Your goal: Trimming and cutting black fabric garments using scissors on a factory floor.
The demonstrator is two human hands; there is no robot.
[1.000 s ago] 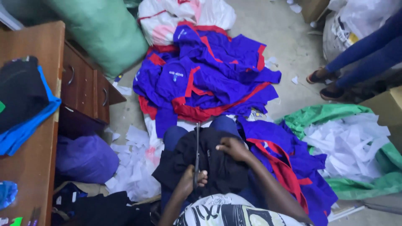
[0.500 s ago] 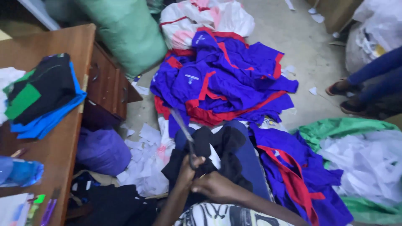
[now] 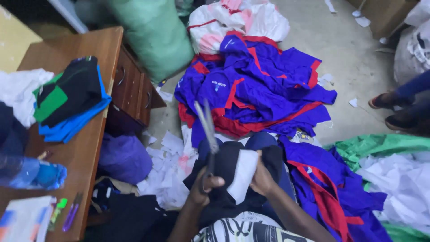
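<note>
Two hands are working over the person's lap: the left hand [image 3: 204,186] is gripping open scissors [image 3: 207,130], blades angled upward, while the right hand [image 3: 262,179] is pinching a white piece [image 3: 242,175] against black fabric [image 3: 224,179], steadying it.

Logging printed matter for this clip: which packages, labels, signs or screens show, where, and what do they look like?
Small white chest print: on a blue garment in the floor pile, lettering too small to tell.
White rectangular patch: on the black cloth in the lap, by the right hand.
Clear plastic bottle, blue wrapper: lying on the wooden desk, left.
White sack: top right, mostly cut off.
No signs or screens.
</note>
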